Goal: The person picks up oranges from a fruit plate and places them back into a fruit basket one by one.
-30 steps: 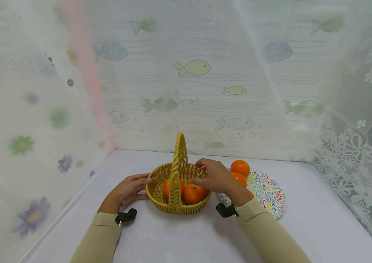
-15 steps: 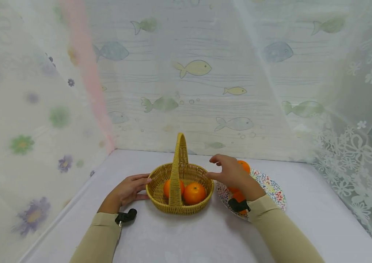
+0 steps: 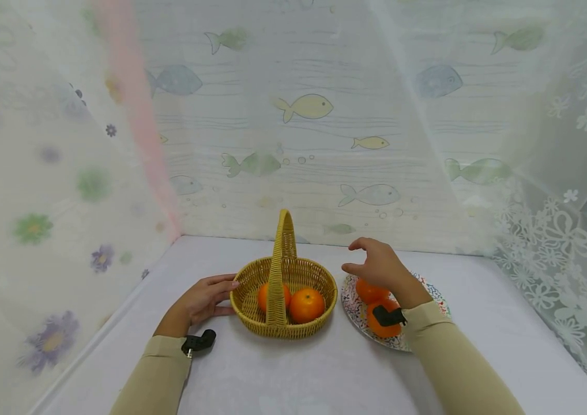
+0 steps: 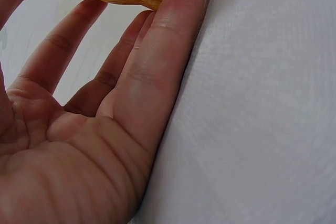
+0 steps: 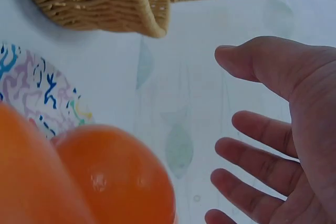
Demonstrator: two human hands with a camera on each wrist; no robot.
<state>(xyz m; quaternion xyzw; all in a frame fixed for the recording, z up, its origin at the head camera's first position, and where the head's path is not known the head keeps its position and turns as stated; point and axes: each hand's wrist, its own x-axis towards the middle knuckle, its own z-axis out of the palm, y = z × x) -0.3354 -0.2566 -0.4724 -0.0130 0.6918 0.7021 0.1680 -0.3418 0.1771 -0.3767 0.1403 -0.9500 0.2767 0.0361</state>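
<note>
A yellow wicker basket [image 3: 293, 331] with a tall arched handle stands upright on the table. Inside it lie two oranges, one [image 3: 307, 305] at the right and another [image 3: 263, 297] partly behind the handle. My left hand [image 3: 206, 297] touches the basket's left side; in the left wrist view its extended fingers [image 4: 157, 66] meet the woven wall. To the right, my right hand [image 3: 380, 266] hovers over a colourfully speckled plate [image 3: 354, 318], thumb and fingers apart with nothing between them. Below it two oranges show on the plate, a farther one [image 3: 369, 291] and a nearer one [image 3: 379, 330].
A white cloth [image 3: 283, 380] covers the table. Behind it hangs a pale curtain [image 3: 314, 161] printed with fish, and flowered sheer fabric [image 3: 65, 230] bounds the left side. A black wrist camera [image 3: 388, 316] overlaps the nearer orange on the plate.
My right hand has let go of the right-hand orange in the basket and moved right, out over the plate. The left hand and the basket have stayed in place.
</note>
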